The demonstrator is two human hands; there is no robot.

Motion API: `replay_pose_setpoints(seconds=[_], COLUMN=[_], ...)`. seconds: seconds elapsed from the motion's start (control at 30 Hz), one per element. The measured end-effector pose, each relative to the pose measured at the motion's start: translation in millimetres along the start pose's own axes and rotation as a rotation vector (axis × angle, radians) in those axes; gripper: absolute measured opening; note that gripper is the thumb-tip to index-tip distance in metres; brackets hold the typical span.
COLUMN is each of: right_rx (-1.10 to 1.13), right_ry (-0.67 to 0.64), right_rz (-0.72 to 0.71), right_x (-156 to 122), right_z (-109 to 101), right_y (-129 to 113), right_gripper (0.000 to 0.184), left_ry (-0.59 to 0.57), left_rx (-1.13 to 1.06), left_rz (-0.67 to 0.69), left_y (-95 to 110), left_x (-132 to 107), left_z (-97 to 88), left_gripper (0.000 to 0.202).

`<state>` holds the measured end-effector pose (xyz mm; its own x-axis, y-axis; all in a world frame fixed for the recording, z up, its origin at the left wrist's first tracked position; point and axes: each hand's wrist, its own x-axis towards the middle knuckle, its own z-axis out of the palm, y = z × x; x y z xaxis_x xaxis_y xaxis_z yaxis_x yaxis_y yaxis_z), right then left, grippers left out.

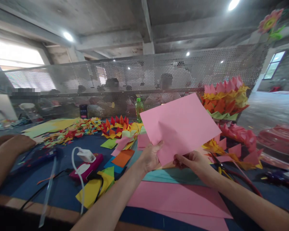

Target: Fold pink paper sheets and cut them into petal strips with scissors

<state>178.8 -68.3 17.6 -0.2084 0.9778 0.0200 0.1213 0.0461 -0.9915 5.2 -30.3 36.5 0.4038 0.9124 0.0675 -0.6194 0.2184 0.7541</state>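
I hold a pink sheet of paper [180, 126] up in front of me over the blue table [62, 189]. My left hand [149, 157] grips its lower left edge, thumb on the front of the sheet. My right hand [191, 161] pinches the bottom edge just to the right. The sheet is tilted, with its right corner raised. Under my arms lie more large pink sheets [175, 199] and a teal sheet [173, 175].
Another person's arm [7, 154] rests at the left edge. A white charger on a magenta device [86, 162], cables, yellow paper [96, 189], folded paper flowers [225, 98], colourful folded pieces [86, 128], a green bottle [139, 109] and a perforated metal screen [135, 83] surround the work area.
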Motion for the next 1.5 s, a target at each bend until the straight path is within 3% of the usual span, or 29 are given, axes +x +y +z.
replay_pose_setpoints(seconds=[0.4, 0.63, 0.83, 1.03, 1.23, 1.5], right_rx=[-0.032, -0.026, 0.022, 0.019, 0.059, -0.021], right_ry=[-0.004, -0.007, -0.032, -0.036, 0.015, 0.075], right_rz=[-0.007, -0.017, -0.040, -0.056, -0.046, -0.059], right_x=[-2, -1, 0, -1, 1, 0], right_z=[1, 0, -1, 2, 3, 4], right_y=[-3, -1, 4, 5, 12, 9], right_gripper=[0.049, 0.046, 0.042, 0.042, 0.044, 0.045], left_ry=[-0.063, -0.052, 0.002, -0.022, -0.044, 0.016], left_rx=[-0.016, -0.023, -0.035, -0.035, -0.036, -0.005], left_rz=[0.005, 0.004, -0.052, -0.048, -0.051, -0.051], left_y=[-1, -2, -2, -3, -5, -5], left_x=[-1, 1, -1, 0, 0, -2], left_z=[-3.7, -3.2, 0.2, -0.8, -1.2, 3.6], left_gripper=[0.031, 0.034, 0.025, 0.027, 0.038, 0.040])
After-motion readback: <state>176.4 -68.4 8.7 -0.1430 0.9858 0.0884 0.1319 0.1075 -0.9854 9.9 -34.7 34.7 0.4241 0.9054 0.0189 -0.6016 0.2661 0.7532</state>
